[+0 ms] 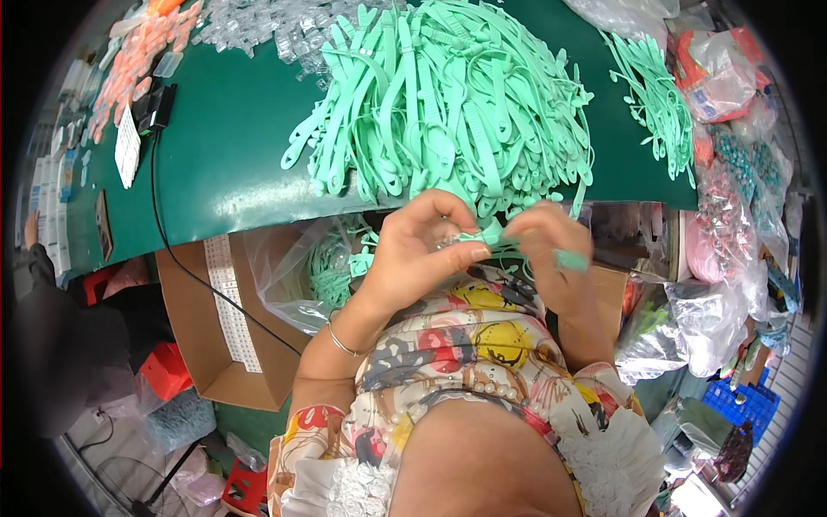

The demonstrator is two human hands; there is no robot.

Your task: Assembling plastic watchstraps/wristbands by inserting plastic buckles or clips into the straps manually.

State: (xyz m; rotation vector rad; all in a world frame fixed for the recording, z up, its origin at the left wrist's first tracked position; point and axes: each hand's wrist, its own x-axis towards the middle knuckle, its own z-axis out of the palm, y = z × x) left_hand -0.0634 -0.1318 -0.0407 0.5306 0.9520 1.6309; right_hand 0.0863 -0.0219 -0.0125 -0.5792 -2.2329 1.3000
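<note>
- Two bare hands work close together at the near edge of the green desk; the clock directions below are read from them, with twelve at the top.
- Left hand: thumb and index finger are pinched together on a mint-green strap; a thin bracelet rings the wrist.
- Right hand: motion blur covers it just beside the strap's three o'clock side, so I cannot tell whether its fingers are clamped or apart. A bit of green shows against it.
- Twelve o'clock: a large heap of mint-green straps lies on the desk, its lower edge just past the fingers.
- Two o'clock: a smaller bunch of green straps.
- Between ten and eleven: small clear plastic pieces.
- Ten o'clock: orange pieces, with a black device nearer, its cable running down past the desk's edge.
- Nine o'clock: a clear bag with more green straps inside; far out that way, a co-worker's dark sleeve.
- Eight o'clock: an open cardboard box.
- Three o'clock: clear bags of coloured pieces.
</note>
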